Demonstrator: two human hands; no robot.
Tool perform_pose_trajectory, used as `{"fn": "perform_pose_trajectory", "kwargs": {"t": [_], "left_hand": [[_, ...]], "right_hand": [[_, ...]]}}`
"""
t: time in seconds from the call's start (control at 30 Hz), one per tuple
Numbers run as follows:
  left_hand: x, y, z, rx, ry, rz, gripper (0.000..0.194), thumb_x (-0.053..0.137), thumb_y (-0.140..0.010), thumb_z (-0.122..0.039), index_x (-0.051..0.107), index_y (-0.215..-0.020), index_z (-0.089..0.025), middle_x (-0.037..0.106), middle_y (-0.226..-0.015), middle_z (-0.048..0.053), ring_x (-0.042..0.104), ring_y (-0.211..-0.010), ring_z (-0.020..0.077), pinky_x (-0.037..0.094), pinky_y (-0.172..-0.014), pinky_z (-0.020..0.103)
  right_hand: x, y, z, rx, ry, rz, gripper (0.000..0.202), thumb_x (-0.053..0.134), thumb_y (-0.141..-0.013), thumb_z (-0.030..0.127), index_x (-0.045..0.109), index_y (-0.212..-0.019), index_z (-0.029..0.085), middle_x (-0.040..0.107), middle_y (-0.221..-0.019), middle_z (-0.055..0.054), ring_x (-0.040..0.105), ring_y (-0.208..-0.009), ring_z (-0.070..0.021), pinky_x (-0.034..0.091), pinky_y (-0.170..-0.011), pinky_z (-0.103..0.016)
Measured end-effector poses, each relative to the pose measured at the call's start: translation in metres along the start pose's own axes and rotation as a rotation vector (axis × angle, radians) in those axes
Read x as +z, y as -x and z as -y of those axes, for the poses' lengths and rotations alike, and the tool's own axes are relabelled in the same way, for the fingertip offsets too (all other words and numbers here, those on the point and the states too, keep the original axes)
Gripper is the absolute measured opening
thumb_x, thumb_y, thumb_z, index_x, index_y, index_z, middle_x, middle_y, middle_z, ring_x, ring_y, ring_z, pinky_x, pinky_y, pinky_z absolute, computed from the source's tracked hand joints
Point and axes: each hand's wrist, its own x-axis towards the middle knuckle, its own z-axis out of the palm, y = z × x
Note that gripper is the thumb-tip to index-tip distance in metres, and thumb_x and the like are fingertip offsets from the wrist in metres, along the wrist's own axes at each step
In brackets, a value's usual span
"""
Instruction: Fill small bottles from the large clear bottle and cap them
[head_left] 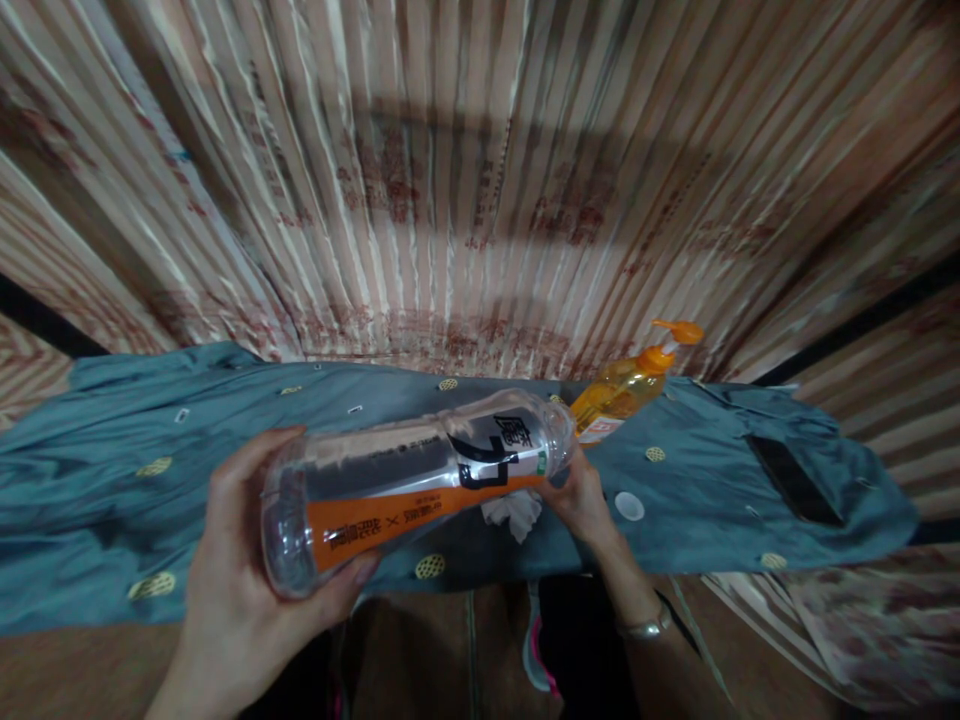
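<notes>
My left hand (240, 590) grips the base end of a clear plastic bottle (409, 480) with an orange and white label, held on its side above a blue-grey cloth (112, 470). At the bottle's neck, my right hand (581, 495) holds it together with a crumpled white tissue (514, 512). A small white cap (629, 506) lies on the cloth just right of that hand. Behind it stands an orange pump bottle (634, 385), tilted in the picture.
The blue-grey cloth with round yellow spots covers a surface across the whole width. A black phone-like slab (795, 480) lies on its right part. A striped curtain (480, 180) hangs behind. A bracelet (645, 628) is on my right wrist.
</notes>
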Motion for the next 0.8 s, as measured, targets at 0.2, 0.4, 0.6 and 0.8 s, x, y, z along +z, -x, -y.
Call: {"fn": "perform_pose_trajectory", "kwargs": {"t": [0.2, 0.4, 0.6, 0.8], "left_hand": [[0.0035, -0.0004, -0.0017, 0.008, 0.008, -0.008, 0.079, 0.067, -0.075, -0.065, 0.044, -0.144, -0.034, 0.064, -0.116, 0.008, 0.070, -0.098, 0.0332, 0.062, -0.078, 0.050], [0.0037, 0.0038, 0.0010, -0.013, 0.001, -0.009, 0.082, 0.067, -0.074, -0.067, 0.044, -0.143, -0.031, 0.063, -0.123, 0.012, 0.068, -0.106, 0.0372, 0.060, -0.083, 0.056], [0.0054, 0.0059, 0.0003, -0.019, 0.010, -0.014, 0.082, 0.068, -0.074, -0.066, 0.044, -0.143, -0.028, 0.061, -0.124, 0.013, 0.067, -0.108, 0.0363, 0.059, -0.086, 0.055], [0.0060, 0.0085, -0.0020, -0.030, 0.016, -0.019, 0.081, 0.068, -0.073, -0.068, 0.045, -0.141, -0.029, 0.063, -0.121, 0.010, 0.068, -0.104, 0.0322, 0.060, -0.083, 0.048]], "right_hand": [[-0.0001, 0.0006, -0.0019, 0.009, -0.004, -0.004, 0.045, 0.066, -0.077, 0.036, 0.058, -0.120, 0.022, 0.078, -0.101, -0.009, 0.075, -0.087, -0.0273, 0.061, -0.077, -0.038], [0.0006, 0.0002, -0.0059, 0.004, 0.000, -0.008, 0.046, 0.067, -0.076, 0.039, 0.058, -0.118, 0.021, 0.078, -0.101, -0.009, 0.075, -0.089, -0.0266, 0.060, -0.078, -0.037], [0.0007, 0.0001, -0.0069, 0.006, 0.024, -0.005, 0.050, 0.066, -0.077, 0.039, 0.057, -0.123, 0.021, 0.078, -0.104, -0.009, 0.075, -0.091, -0.0270, 0.060, -0.080, -0.037], [0.0006, -0.0002, -0.0061, 0.004, 0.027, -0.010, 0.047, 0.066, -0.077, 0.039, 0.057, -0.119, 0.021, 0.078, -0.102, -0.009, 0.075, -0.091, -0.0268, 0.060, -0.080, -0.037]]}}
